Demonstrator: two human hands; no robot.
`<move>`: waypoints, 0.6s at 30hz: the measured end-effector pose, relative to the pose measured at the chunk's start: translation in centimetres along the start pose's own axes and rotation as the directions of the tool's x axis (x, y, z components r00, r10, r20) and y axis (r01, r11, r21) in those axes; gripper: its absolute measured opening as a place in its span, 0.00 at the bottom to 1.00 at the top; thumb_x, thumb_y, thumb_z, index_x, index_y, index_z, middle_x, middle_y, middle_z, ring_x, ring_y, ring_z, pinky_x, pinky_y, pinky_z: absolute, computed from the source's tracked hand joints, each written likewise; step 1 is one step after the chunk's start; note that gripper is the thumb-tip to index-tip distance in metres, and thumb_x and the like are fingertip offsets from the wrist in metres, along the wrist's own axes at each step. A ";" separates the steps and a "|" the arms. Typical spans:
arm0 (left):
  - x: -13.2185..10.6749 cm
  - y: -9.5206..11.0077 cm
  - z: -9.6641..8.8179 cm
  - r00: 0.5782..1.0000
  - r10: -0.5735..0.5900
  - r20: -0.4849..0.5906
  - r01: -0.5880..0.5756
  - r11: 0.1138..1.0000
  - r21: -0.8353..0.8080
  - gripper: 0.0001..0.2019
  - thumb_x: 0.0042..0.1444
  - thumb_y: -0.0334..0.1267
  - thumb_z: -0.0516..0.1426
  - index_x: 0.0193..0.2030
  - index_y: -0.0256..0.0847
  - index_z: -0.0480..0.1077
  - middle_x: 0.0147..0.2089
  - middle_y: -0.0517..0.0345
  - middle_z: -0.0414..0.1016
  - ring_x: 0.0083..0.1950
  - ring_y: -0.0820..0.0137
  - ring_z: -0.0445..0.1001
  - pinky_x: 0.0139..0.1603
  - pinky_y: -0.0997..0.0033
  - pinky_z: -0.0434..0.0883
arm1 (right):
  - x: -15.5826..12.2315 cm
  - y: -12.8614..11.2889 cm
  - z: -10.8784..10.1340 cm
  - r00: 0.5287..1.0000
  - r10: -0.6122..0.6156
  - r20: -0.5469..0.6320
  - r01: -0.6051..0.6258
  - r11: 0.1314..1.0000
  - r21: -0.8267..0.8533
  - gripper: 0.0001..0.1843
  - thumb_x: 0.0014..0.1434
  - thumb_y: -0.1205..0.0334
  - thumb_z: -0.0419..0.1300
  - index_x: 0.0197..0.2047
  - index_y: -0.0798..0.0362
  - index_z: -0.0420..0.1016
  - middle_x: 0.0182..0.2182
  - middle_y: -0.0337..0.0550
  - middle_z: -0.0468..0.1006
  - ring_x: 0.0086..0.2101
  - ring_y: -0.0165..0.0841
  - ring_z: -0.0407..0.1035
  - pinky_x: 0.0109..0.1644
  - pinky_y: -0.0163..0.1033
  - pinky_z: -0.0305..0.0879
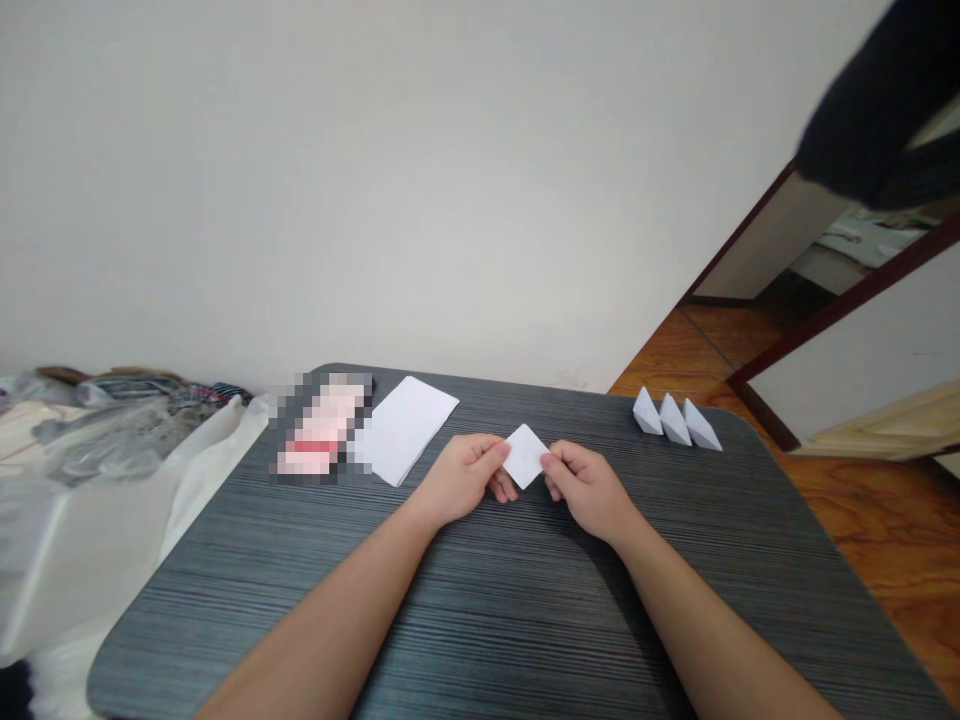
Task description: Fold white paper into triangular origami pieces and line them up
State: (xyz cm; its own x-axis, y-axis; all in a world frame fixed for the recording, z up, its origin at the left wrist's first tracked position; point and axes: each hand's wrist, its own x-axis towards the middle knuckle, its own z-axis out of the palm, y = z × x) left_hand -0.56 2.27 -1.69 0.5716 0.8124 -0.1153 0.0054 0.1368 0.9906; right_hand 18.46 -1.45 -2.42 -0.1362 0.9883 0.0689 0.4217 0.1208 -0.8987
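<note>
Pinching opp. sides of white paper diamond (524,457), L hand (463,480) & R hand (591,488) are prob. doing a fold step, next move calling for steady creasing.

On my feed, a dark, streaked counter (750,550) spans much of the lower frame. Left of centre I see white sheets (412,425) lying on it, a pixelated pink item (326,425) just beside them; at right, three folded papers (675,422) sit in a row.
</note>
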 end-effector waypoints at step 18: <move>-0.3 0.5 0.1 1.000 0.022 0.007 -0.023 0.993 0.114 0.17 0.58 0.46 0.51 0.30 0.33 0.69 0.23 0.54 0.73 0.22 0.74 0.70 0.24 0.76 0.67 | -0.1 -0.8 0.0 0.993 -0.047 0.113 0.053 0.998 -0.046 0.16 0.61 0.61 0.51 0.22 0.52 0.60 0.18 0.34 0.65 0.21 0.27 0.59 0.27 0.33 0.56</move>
State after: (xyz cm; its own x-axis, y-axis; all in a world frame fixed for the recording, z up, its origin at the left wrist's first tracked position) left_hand -0.65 2.09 -1.14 0.5777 0.8110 -0.0926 0.0856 0.0526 0.9949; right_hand 18.15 -1.64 -1.65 -0.2560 0.9647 0.0620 0.4550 0.1769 -0.8727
